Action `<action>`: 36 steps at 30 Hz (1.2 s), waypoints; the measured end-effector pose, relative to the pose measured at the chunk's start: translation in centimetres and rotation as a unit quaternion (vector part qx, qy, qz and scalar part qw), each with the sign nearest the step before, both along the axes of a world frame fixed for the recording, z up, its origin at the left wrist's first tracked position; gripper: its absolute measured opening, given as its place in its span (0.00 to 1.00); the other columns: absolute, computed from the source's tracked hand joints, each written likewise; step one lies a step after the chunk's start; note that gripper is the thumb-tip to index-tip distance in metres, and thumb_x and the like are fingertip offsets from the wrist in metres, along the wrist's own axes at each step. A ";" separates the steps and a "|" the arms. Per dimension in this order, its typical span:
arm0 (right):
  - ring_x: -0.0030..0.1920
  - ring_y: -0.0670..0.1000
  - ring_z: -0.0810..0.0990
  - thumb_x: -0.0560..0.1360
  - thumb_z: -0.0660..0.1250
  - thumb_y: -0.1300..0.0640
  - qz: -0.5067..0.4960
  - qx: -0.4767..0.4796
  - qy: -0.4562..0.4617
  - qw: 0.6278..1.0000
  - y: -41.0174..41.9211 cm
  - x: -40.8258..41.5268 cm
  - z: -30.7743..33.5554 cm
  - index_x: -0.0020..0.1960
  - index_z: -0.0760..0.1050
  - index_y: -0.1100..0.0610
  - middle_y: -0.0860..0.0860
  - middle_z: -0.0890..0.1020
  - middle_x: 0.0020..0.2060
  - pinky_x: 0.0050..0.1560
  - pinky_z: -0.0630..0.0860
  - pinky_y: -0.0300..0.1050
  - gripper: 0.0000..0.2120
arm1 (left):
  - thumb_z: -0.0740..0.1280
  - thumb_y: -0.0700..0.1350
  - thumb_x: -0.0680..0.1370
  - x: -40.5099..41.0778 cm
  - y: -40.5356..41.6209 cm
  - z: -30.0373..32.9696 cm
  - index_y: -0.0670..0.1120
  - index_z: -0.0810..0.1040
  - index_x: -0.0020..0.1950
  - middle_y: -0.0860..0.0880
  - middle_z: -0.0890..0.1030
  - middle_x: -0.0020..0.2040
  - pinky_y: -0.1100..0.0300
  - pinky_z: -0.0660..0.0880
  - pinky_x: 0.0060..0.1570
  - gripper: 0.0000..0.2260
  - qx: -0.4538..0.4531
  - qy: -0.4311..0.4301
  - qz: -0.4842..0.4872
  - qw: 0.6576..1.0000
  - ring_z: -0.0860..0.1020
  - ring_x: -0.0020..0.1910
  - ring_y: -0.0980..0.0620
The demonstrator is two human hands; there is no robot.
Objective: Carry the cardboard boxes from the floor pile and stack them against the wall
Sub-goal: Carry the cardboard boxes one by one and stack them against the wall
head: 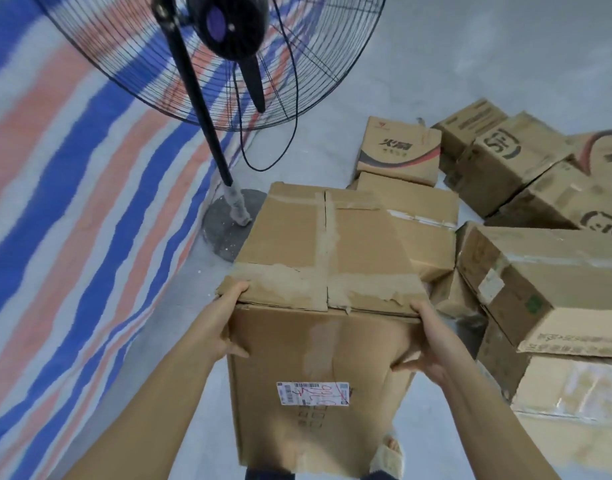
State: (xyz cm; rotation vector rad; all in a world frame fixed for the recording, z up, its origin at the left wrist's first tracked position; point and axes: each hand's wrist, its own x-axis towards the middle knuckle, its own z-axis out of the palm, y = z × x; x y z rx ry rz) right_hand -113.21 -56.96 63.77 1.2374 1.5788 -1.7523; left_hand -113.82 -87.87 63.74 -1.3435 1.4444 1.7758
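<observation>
Up off the floor, held between both hands: large cardboard box, taped top flaps worn, shipping label with red scrawl on the near face; left hand gripping the upper left corner, fingers over the top edge, thumb on the near face; right hand gripping the upper right corner likewise; beyond and to the right, pile of cardboard boxes on the floor, some printed; left of the held box, pedestal fan on a round base, close beside a red, white and blue striped tarp; sandalled foot visible below the box.
</observation>
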 end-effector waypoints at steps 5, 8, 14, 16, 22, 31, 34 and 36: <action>0.48 0.53 0.73 0.76 0.62 0.46 0.120 -0.015 0.039 0.992 2.0 -1.8 1.1 0.48 0.74 0.48 0.49 0.74 0.50 0.36 0.78 0.70 0.07 | 0.71 0.54 0.73 5.3 3.1 2.9 0.52 0.68 0.63 0.50 0.71 0.56 0.25 0.67 0.54 0.22 -0.038 0.038 0.133 0.990 0.68 0.64 0.39; 0.51 0.53 0.73 0.76 0.63 0.47 0.198 -0.029 0.052 0.978 3.7 -1.9 2.6 0.49 0.74 0.49 0.50 0.74 0.51 0.37 0.80 0.66 0.07 | 0.71 0.54 0.73 9.7 6.1 4.3 0.52 0.76 0.53 0.50 0.76 0.49 0.31 0.72 0.48 0.12 -0.051 0.063 0.199 0.977 0.73 0.47 0.46; 0.45 0.56 0.76 0.76 0.63 0.46 0.332 -0.026 0.080 0.940 5.8 -1.8 8.1 0.47 0.72 0.49 0.53 0.74 0.46 0.29 0.80 0.58 0.07 | 0.71 0.55 0.71 17.5 12.1 8.1 0.53 0.76 0.48 0.50 0.73 0.46 0.39 0.75 0.37 0.10 -0.032 0.112 0.327 0.938 0.73 0.43 0.42; 0.46 0.57 0.77 0.76 0.64 0.46 0.377 -0.036 0.086 0.922 5.5 -1.0 9.3 0.49 0.72 0.50 0.54 0.76 0.47 0.29 0.79 0.58 0.08 | 0.72 0.55 0.71 20.5 13.4 8.8 0.53 0.75 0.51 0.52 0.71 0.49 0.33 0.74 0.38 0.13 -0.043 0.116 0.377 0.918 0.71 0.51 0.39; 0.51 0.58 0.72 0.76 0.65 0.46 0.462 -0.046 0.098 0.881 4.9 4.6 11.0 0.55 0.72 0.48 0.51 0.72 0.55 0.40 0.78 0.70 0.10 | 0.69 0.55 0.73 31.0 18.7 10.6 0.55 0.74 0.48 0.51 0.71 0.51 0.36 0.76 0.36 0.08 -0.070 0.127 0.474 0.868 0.69 0.54 0.39; 0.55 0.56 0.67 0.76 0.64 0.45 0.562 -0.075 0.139 0.812 10.7 20.0 11.4 0.47 0.72 0.45 0.44 0.70 0.49 0.34 0.80 0.59 0.04 | 0.69 0.54 0.74 49.6 30.4 11.8 0.55 0.75 0.48 0.51 0.70 0.53 0.27 0.71 0.49 0.07 -0.131 0.138 0.561 0.806 0.66 0.60 0.41; 0.56 0.55 0.66 0.76 0.64 0.45 0.597 -0.066 0.141 0.787 13.5 25.1 11.5 0.45 0.72 0.43 0.44 0.69 0.51 0.31 0.80 0.59 0.04 | 0.69 0.56 0.73 56.0 35.7 12.1 0.55 0.73 0.52 0.54 0.70 0.52 0.29 0.74 0.46 0.11 -0.138 0.129 0.589 0.785 0.67 0.56 0.43; 0.58 0.56 0.66 0.75 0.65 0.45 0.623 -0.060 0.131 0.769 14.7 28.1 11.5 0.47 0.73 0.44 0.45 0.68 0.57 0.30 0.80 0.60 0.04 | 0.69 0.57 0.73 59.7 39.1 12.5 0.55 0.73 0.51 0.54 0.70 0.51 0.30 0.75 0.45 0.11 -0.134 0.118 0.616 0.767 0.69 0.53 0.43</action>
